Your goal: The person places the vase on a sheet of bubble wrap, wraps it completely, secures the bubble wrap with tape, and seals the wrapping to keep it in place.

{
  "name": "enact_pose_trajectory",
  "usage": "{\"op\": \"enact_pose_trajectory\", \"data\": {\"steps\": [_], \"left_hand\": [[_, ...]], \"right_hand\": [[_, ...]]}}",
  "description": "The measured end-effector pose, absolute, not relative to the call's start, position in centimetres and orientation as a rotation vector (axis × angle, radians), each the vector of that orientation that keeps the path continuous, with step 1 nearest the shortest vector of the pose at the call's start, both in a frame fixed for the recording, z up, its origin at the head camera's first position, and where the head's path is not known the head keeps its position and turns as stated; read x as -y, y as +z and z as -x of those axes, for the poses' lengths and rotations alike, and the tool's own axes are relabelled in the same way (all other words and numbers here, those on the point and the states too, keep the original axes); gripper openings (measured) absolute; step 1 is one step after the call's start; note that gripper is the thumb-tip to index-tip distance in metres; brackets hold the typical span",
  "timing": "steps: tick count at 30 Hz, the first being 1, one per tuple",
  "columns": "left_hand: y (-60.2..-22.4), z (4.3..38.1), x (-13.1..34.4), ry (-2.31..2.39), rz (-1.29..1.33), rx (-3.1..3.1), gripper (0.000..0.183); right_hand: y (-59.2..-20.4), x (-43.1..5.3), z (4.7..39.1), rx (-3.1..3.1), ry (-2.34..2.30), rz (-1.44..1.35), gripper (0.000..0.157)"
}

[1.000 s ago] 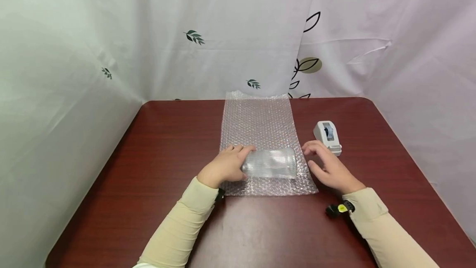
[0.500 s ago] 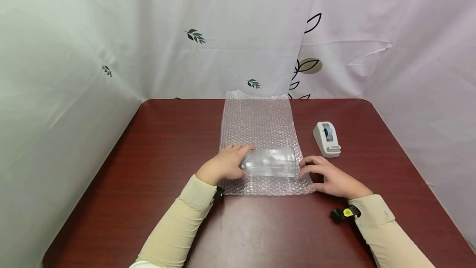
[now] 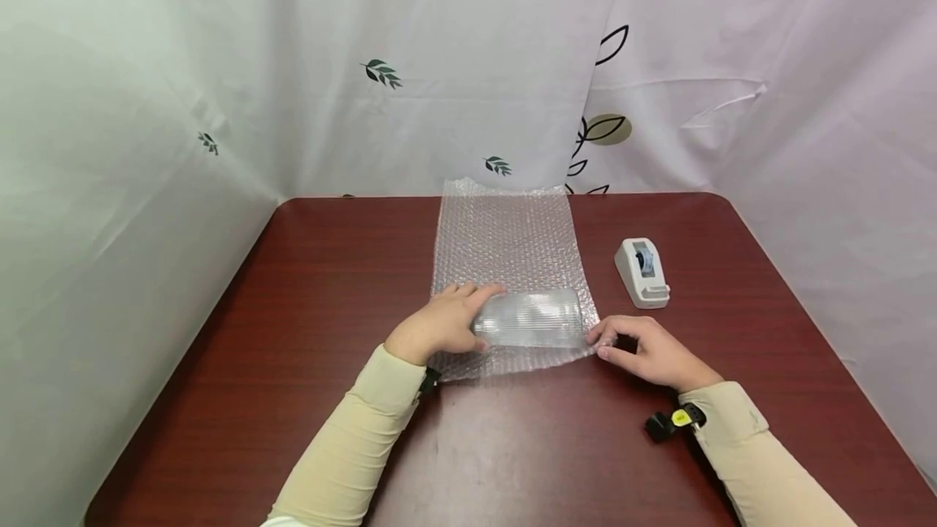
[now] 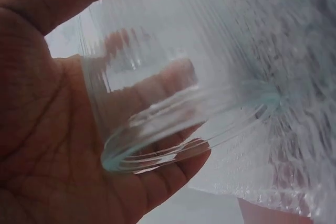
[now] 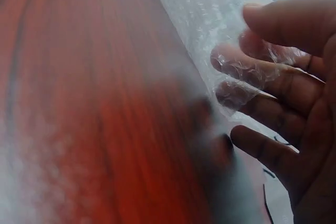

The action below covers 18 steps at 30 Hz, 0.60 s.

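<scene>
A clear ribbed glass (image 3: 530,319) lies on its side across the near part of a bubble wrap sheet (image 3: 507,238). My left hand (image 3: 441,327) holds the glass's left end, thumb on the near side and fingers on the far side. In the left wrist view the thick round end of the glass (image 4: 173,108) rests against the palm. At the sheet's near right corner, my right hand (image 3: 654,350) pinches the bubble wrap, lifting that corner off the table. The right wrist view shows the film (image 5: 241,74) between thumb and fingers.
A white tape dispenser (image 3: 642,273) stands on the dark red table (image 3: 344,267), right of the sheet and beyond my right hand. White patterned cloth (image 3: 439,63) hangs behind and at both sides of the table.
My right hand has moved from near the tape dispenser toward me to the sheet's near right corner. It has taken hold of that corner and raised it. The left hand and glass have stayed put.
</scene>
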State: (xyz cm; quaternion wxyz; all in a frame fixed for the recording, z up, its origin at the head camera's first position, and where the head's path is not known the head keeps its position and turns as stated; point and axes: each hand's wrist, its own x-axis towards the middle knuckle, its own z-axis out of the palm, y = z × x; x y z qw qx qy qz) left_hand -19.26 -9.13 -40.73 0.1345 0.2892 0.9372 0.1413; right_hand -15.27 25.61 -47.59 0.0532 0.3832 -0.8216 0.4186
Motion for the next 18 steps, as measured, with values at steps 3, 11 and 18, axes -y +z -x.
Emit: {"op": "enact_pose_trajectory", "data": {"steps": [3, 11, 18], "left_hand": [[-40.7, 19.2, 9.3, 0.431, -0.853, -2.710, 0.095], [-39.6, 17.7, 9.4, 0.313, -0.797, -2.733, 0.121], [-39.0, 15.6, 9.1, 0.130, -0.718, -2.805, 0.134]], "right_hand": [[-46.9, -25.3, 14.8, 2.523, 1.330, -1.094, 0.026], [-44.5, -24.4, 14.1, 2.533, 1.345, -1.090, 0.020], [-44.4, -24.2, 13.9, 2.514, 1.356, -1.061, 0.019]]}}
